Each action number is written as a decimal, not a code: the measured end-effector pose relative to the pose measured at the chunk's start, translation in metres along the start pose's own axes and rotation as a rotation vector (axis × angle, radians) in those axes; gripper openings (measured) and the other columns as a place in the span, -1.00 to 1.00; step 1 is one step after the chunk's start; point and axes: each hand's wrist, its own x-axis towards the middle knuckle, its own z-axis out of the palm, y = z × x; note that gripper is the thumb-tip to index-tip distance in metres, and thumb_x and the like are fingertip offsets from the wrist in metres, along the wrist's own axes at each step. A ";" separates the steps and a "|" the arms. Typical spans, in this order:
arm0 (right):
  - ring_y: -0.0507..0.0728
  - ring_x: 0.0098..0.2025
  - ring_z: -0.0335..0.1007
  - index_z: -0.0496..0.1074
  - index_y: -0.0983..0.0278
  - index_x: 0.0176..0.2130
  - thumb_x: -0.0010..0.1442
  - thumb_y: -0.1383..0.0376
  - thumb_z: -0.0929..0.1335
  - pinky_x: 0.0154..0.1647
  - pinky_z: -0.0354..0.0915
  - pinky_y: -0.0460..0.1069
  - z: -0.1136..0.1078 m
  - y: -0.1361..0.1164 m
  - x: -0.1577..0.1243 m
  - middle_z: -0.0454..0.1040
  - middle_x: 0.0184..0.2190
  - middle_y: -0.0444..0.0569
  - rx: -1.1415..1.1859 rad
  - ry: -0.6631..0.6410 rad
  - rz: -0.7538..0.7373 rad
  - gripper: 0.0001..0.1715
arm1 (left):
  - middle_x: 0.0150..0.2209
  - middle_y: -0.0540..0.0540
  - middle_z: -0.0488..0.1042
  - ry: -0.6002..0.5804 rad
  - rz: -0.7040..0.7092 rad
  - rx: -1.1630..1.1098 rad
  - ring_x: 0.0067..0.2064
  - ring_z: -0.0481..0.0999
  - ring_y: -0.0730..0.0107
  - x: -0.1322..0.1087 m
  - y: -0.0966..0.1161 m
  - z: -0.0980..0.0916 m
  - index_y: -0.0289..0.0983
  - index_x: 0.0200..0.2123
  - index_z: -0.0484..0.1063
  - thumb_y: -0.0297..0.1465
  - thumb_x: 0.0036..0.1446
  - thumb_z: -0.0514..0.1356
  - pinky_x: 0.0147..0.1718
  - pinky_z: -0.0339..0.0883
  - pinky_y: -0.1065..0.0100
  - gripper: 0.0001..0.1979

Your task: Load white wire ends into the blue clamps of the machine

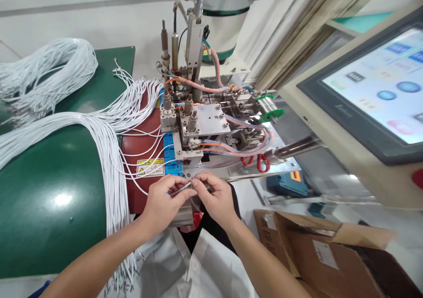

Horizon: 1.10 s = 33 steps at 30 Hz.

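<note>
My left hand (164,203) and my right hand (213,197) meet just in front of a small metal machine (198,126). Both pinch the same thin white wire (181,188), fingertips almost touching. The wire end lies close below the machine's blue clamp blocks (172,154) and its front plate. A thick bundle of white wires (99,130) drapes over the green surface (53,192) to the left, with several loose ends running toward the machine.
A touch screen panel (376,82) stands at the right. An open cardboard box (324,249) sits at the lower right. Orange and pink hoses (244,146) loop over the machine. A yellow warning label (150,167) sits on the red pad. White plastic bags (198,267) lie below my hands.
</note>
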 end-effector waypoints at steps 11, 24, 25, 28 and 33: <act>0.00 -0.51 0.28 0.42 0.28 -0.50 -0.01 0.31 0.35 -0.49 0.24 -0.10 0.001 0.006 0.003 0.40 -0.54 -0.12 0.235 -0.071 0.125 -0.91 | -0.40 -0.03 0.53 -0.020 0.007 -0.073 -0.45 0.48 0.46 -0.002 -0.005 -0.002 -0.24 -0.36 0.49 -0.40 0.09 0.11 -0.41 0.40 0.44 -0.85; 0.01 -0.53 0.23 0.25 0.26 -0.56 0.03 0.36 0.27 -0.47 0.21 -0.08 0.021 0.000 -0.007 0.28 -0.61 -0.16 -0.129 0.169 0.012 -0.85 | -0.35 -0.07 0.53 -0.010 0.085 0.077 -0.34 0.49 0.43 -0.004 -0.010 0.002 -0.28 -0.32 0.47 -0.41 0.12 0.08 -0.30 0.37 0.42 -0.83; 0.02 -0.53 0.23 0.25 0.25 -0.55 0.04 0.36 0.27 -0.47 0.21 -0.07 0.023 0.000 -0.008 0.29 -0.60 -0.16 -0.149 0.191 -0.001 -0.85 | -0.36 -0.07 0.53 -0.001 0.079 0.080 -0.34 0.49 0.42 -0.004 -0.009 0.002 -0.28 -0.33 0.47 -0.41 0.12 0.08 -0.31 0.37 0.42 -0.84; 0.04 -0.49 0.26 0.27 0.25 -0.53 0.03 0.38 0.27 -0.43 0.22 -0.05 0.025 0.001 -0.009 0.32 -0.57 -0.13 -0.220 0.227 -0.107 -0.87 | -0.36 -0.06 0.54 0.030 0.034 0.069 -0.34 0.50 0.41 -0.005 -0.007 0.003 -0.27 -0.34 0.46 -0.41 0.11 0.09 -0.31 0.37 0.41 -0.85; 0.06 -0.45 0.28 0.30 0.25 -0.51 0.04 0.40 0.26 -0.40 0.23 -0.03 0.015 0.001 -0.003 0.34 -0.54 -0.09 -0.271 0.091 -0.262 -0.88 | -0.40 -0.04 0.52 -0.007 -0.029 0.027 -0.40 0.48 0.43 -0.005 -0.007 0.002 -0.28 -0.36 0.45 -0.39 0.10 0.09 -0.37 0.37 0.42 -0.85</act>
